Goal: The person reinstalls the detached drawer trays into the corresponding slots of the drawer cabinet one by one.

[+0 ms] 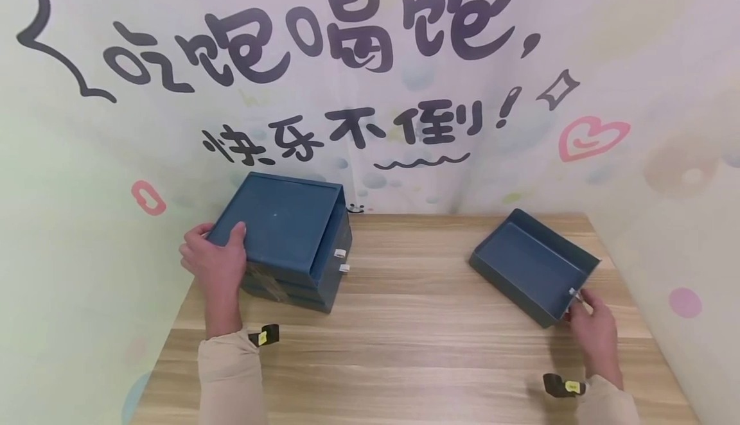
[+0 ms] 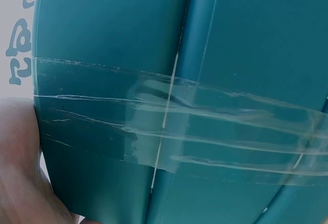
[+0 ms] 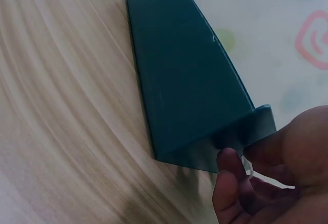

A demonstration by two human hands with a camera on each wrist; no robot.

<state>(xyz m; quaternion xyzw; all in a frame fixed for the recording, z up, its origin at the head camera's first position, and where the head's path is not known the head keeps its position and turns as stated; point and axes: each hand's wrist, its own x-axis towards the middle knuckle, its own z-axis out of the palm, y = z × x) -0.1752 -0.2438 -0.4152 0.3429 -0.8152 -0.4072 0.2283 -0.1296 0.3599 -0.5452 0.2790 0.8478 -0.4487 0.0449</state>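
On the left stands a dark blue drawer cabinet, with small white pull tabs on its right-facing front. My left hand grips its upper left edge, thumb over the top; the other fingers are partly hidden. Clear tape runs across the cabinet's side in the left wrist view. Away to the right, a blue drawer has nothing inside. My right hand pinches the white tab at the drawer's near right end. In the right wrist view, thumb and fingers close around that tab.
Both things are on a wood-grain table. Behind it hangs a pale printed backdrop with dark lettering, which also flanks both sides. Black straps with yellow labels are at both wrists.
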